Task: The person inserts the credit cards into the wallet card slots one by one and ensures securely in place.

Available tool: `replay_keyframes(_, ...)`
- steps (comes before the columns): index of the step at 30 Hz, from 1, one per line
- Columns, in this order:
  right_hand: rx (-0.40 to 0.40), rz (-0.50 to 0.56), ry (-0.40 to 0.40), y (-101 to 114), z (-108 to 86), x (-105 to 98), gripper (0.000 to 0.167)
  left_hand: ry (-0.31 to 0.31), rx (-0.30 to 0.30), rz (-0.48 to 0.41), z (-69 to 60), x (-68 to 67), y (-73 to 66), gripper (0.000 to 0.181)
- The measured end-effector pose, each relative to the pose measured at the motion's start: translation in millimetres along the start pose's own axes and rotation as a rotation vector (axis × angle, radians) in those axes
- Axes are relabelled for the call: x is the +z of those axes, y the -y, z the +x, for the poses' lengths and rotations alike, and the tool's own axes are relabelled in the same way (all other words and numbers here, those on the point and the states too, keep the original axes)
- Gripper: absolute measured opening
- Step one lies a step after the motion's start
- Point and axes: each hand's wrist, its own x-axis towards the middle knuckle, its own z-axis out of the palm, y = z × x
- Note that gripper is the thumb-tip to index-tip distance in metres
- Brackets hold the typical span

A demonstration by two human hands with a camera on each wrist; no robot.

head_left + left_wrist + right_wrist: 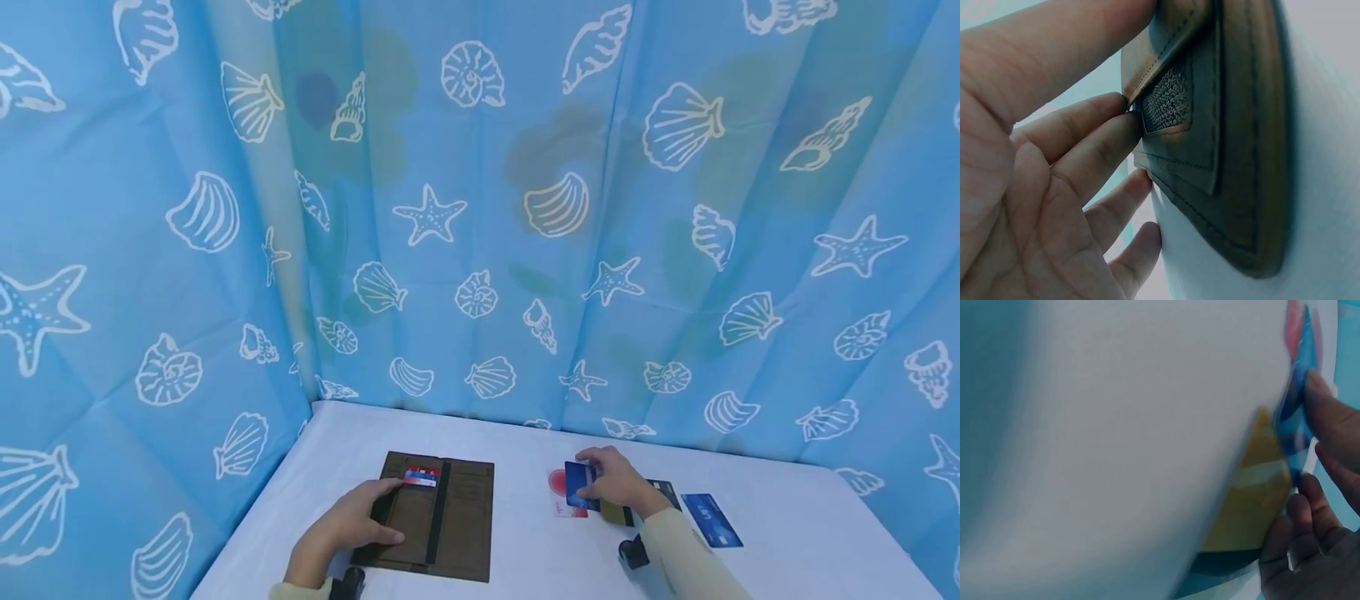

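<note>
A brown wallet (465,525) lies unfolded on the white table, with red and blue cards (422,476) showing in an upper slot on its left half. My left hand (352,521) rests at the wallet's left side; in the left wrist view the fingertips of the hand (1066,150) touch the edge of the wallet (1235,125). My right hand (618,479) pinches a dark blue card (577,482), tilted above a white and red card (558,500). In the right wrist view, thumb and fingers of the hand (1329,487) grip the blue card (1300,394) beside a gold card (1247,506).
Right of the wallet, a gold card (613,512) and a dark card (664,492) lie partly under my right hand and wrist. Farther right is a blue card (712,521). A blue shell-patterned curtain (480,250) stands behind the white table (810,533).
</note>
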Motion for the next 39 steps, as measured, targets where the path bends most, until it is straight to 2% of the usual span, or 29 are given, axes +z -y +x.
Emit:
replay_keyframes(3,-0.007,-0.021,0.009,4,1.5,-2,0.055,0.0,0.001,-0.001,0.7,-1.2,-0.6,0.08)
replay_keyframes(9,0.041,-0.033,0.037,4,0.9,-4,0.058,0.007,0.007,-0.004,0.9,-2.6,-0.8,0.079)
replay_keyframes(17,0.072,-0.045,0.052,-1,-1.6,-5,0.059,0.013,0.024,-0.005,0.6,1.8,-0.6,0.078)
replay_keyframes(24,0.025,-0.013,0.021,16,-4.9,-8,0.057,0.007,0.018,-0.008,-1.6,-1.3,-0.3,0.079)
replay_keyframes(31,-0.028,-0.01,-0.001,27,-8.6,-9,0.054,-0.008,0.027,0.014,2.2,-5.7,-1.6,0.08)
replay_keyframes(35,-0.031,-0.008,-0.014,26,-9.0,-8,0.054,0.0,0.017,0.015,2.3,-3.2,1.0,0.08)
replay_keyframes(39,0.004,0.041,0.005,24,-10.9,-6,0.054,0.007,0.006,0.003,1.3,1.0,2.5,0.082)
